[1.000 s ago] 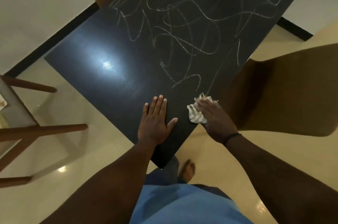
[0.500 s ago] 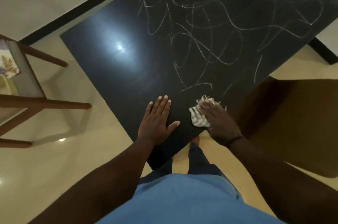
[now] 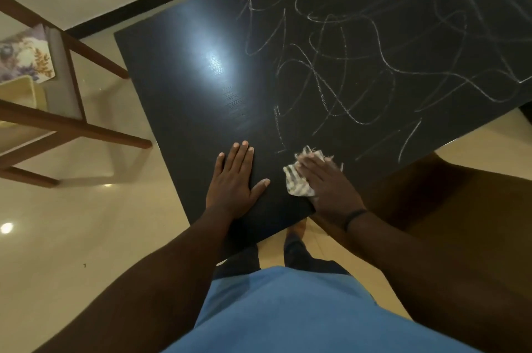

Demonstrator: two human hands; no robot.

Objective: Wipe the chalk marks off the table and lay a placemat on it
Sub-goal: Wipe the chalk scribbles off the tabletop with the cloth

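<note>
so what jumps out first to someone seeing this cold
White chalk scribbles sprawl over the far and right part of the black table, beside a bright glare of light near its middle. At the near edge the right hand presses a striped cloth down, while the left hand lies flat beside it.

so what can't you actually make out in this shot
Head view:
- Table: far and right sides run off the frame, so the full spread of chalk marks is unknown.
- Striped cloth: mostly under the right hand, so its size and any marks beneath are hidden.
- Floral sheet on the chair at left: cut off by the edge, maybe the placemat.
- Left hand flat on the table covers the surface beneath.
</note>
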